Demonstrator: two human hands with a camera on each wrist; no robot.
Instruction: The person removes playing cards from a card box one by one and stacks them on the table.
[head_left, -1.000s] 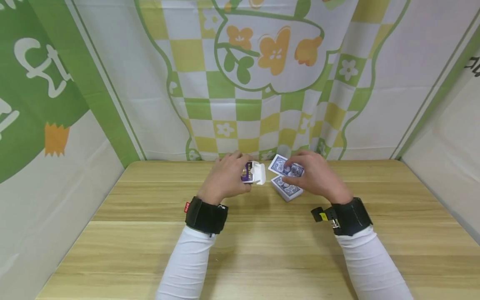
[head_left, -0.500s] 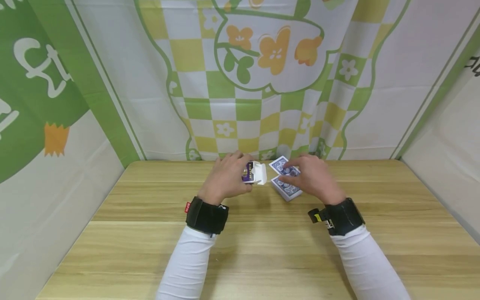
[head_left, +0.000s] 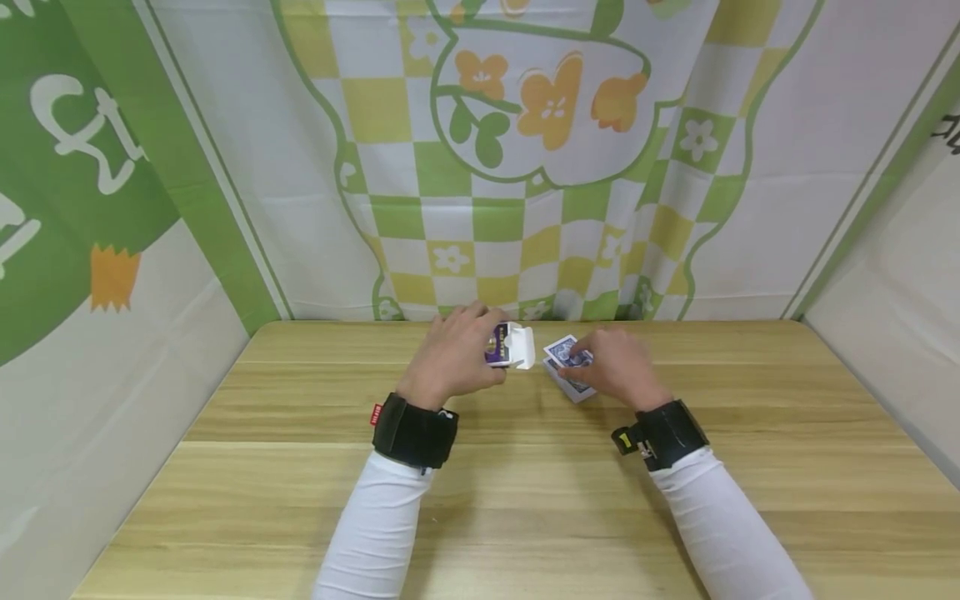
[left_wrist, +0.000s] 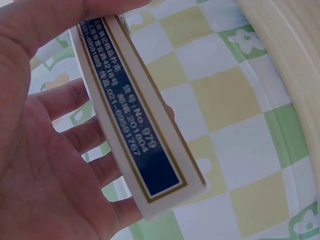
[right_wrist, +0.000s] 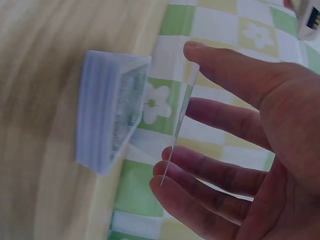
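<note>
My left hand (head_left: pixel 453 357) grips a purple-and-white playing card box (head_left: pixel 497 345), its white end flap (head_left: pixel 522 347) raised towards the right. In the left wrist view, the narrow printed side of the box (left_wrist: pixel 125 110) lies between thumb and fingers. Between thumb and fingertips, my right hand (head_left: pixel 624 367) pinches a thin blue-backed playing card (head_left: pixel 562 347). Edge-on in the right wrist view, the card (right_wrist: pixel 181 117) is apart from the deck; whether it is a single one I cannot tell. Just below it, the deck of playing cards (right_wrist: pixel 95 112) lies stacked on the table, partly covered in the head view.
The wooden table (head_left: pixel 525 500) stretches towards me and to both sides. Right behind its far edge hangs a green, yellow and white checked curtain (head_left: pixel 450 225). Printed cloth walls (head_left: pixel 75 400) flank the left and right sides.
My right hand has moved left and slightly towards me, bringing its card from behind the deck to just over it. The left hand keeps the box nearly still.
</note>
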